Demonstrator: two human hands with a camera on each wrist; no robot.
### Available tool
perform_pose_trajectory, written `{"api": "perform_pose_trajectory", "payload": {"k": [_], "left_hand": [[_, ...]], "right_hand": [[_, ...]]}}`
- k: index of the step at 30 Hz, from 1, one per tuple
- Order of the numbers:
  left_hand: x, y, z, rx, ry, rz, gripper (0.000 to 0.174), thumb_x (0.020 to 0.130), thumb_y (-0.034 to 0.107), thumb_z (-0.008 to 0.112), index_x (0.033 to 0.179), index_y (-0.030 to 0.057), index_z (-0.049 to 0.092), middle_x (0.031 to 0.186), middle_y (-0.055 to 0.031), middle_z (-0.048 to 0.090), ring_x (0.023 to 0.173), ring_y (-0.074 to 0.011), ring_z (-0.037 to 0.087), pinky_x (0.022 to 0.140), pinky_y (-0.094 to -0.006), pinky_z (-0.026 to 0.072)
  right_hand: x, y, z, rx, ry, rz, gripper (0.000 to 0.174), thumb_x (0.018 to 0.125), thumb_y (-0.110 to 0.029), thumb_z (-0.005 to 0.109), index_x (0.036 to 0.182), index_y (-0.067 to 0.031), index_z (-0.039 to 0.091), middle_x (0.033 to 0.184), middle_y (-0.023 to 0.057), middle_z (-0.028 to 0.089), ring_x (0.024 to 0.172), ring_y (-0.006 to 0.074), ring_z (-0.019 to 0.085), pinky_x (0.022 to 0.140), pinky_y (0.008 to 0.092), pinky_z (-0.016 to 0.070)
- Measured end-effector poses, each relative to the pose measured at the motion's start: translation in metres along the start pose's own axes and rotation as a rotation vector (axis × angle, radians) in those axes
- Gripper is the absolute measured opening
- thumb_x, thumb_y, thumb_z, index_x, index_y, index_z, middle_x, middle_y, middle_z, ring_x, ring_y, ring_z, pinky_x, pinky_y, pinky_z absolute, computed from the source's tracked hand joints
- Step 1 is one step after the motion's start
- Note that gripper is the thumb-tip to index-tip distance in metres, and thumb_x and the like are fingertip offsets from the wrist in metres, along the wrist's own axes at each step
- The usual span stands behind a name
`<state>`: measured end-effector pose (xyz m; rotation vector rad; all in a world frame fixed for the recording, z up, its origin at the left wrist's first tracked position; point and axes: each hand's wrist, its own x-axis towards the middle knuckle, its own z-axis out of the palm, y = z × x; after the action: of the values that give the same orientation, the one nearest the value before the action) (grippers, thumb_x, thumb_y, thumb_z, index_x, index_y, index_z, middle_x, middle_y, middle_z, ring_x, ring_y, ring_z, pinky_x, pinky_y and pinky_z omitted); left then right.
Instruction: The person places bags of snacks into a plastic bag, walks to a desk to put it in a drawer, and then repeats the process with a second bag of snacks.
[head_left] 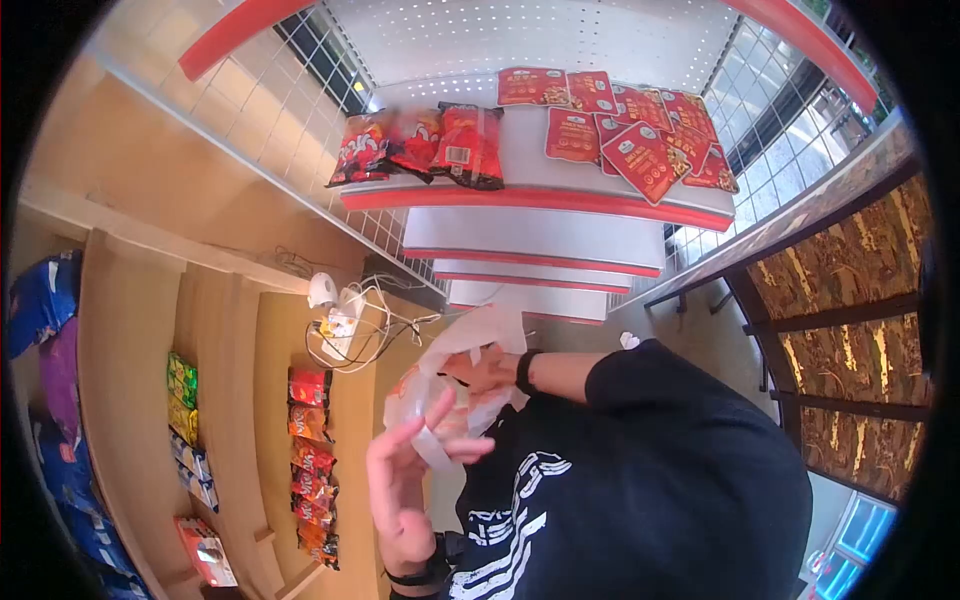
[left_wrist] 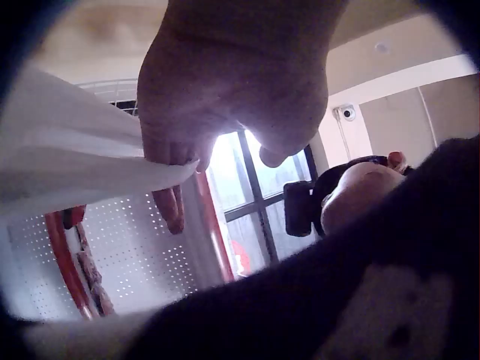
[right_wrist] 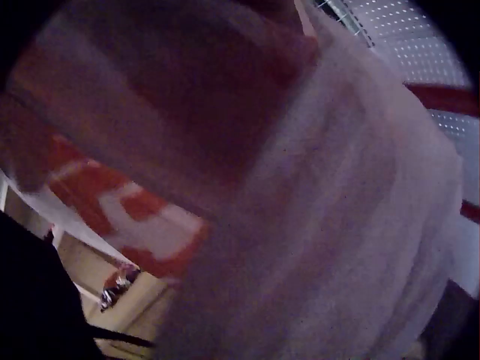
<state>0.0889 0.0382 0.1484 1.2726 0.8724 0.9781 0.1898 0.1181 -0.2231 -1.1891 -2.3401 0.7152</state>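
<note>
A thin white plastic bag (head_left: 455,345) with orange-red print hangs in front of the person's black shirt. The left hand (head_left: 410,465) has its fingers spread and fairly straight, with a bag handle (head_left: 432,450) looped across them. In the left wrist view, the white plastic (left_wrist: 90,161) runs up to the fingers of the left hand (left_wrist: 225,90). The right hand (head_left: 485,370), with a black band at its wrist, reaches into the bag mouth; its fingertips are partly hidden. Bag plastic (right_wrist: 337,195) fills most of the right wrist view, where that hand's grip is unclear.
Red snack bags (head_left: 470,145) and flat red packets (head_left: 645,160) lie on the top shelf (head_left: 530,195). A wooden rack (head_left: 215,400) with snack packs stands left. White cables and a power strip (head_left: 343,325) sit beside the bag. Patterned panels (head_left: 850,340) are right.
</note>
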Motion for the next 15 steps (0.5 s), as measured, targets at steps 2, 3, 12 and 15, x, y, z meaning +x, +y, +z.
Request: {"api": "perform_pose_trajectory", "payload": {"k": [2, 3, 12, 15], "left_hand": [[-0.006, 0.008, 0.003, -0.005, -0.059, 0.041, 0.089, 0.074, 0.072, 0.052, 0.128, 0.0035, 0.033, 0.127, -0.034, 0.045, 0.089, -0.0386, 0.064, 0.076, -0.0471, 0.0531], [-0.009, 0.012, 0.003, -0.008, -0.11, 0.082, 0.089, 0.074, 0.073, 0.052, 0.127, 0.0037, 0.033, 0.124, -0.0346, 0.047, 0.089, -0.0399, 0.064, 0.074, -0.0472, 0.054], [-0.039, 0.034, -0.007, -0.306, -0.188, -0.042, 0.086, 0.079, 0.046, 0.067, 0.141, 0.0081, 0.022, 0.131, -0.0229, 0.048, 0.106, -0.032, 0.058, 0.091, -0.0501, 0.043], [-0.039, 0.023, -0.007, -0.169, -0.195, 0.055, 0.081, 0.079, 0.057, 0.057, 0.134, 0.0062, 0.025, 0.124, -0.0322, 0.047, 0.097, -0.0379, 0.061, 0.082, -0.0491, 0.0478]], "right_hand": [[0.002, 0.001, -0.013, 0.141, -0.172, -0.038, 0.046, 0.081, -0.026, 0.06, 0.12, -0.0044, 0.05, 0.112, 0.0166, 0.057, 0.097, 0.0333, 0.06, 0.08, 0.0439, 0.0486], [0.006, 0.001, -0.015, 0.137, -0.168, -0.042, 0.046, 0.081, -0.026, 0.06, 0.12, -0.0044, 0.05, 0.112, 0.0166, 0.057, 0.097, 0.0333, 0.06, 0.08, 0.0439, 0.0486], [0.01, -0.011, -0.028, 0.237, -0.084, -0.114, 0.043, 0.08, -0.023, 0.06, 0.118, -0.0056, 0.051, 0.114, 0.0156, 0.056, 0.099, 0.0327, 0.059, 0.083, 0.0435, 0.0475], [-0.013, -0.002, -0.038, 0.245, -0.058, -0.19, 0.042, 0.079, -0.021, 0.059, 0.118, -0.006, 0.052, 0.115, 0.0153, 0.056, 0.1, 0.0325, 0.058, 0.083, 0.0433, 0.0471]]}}
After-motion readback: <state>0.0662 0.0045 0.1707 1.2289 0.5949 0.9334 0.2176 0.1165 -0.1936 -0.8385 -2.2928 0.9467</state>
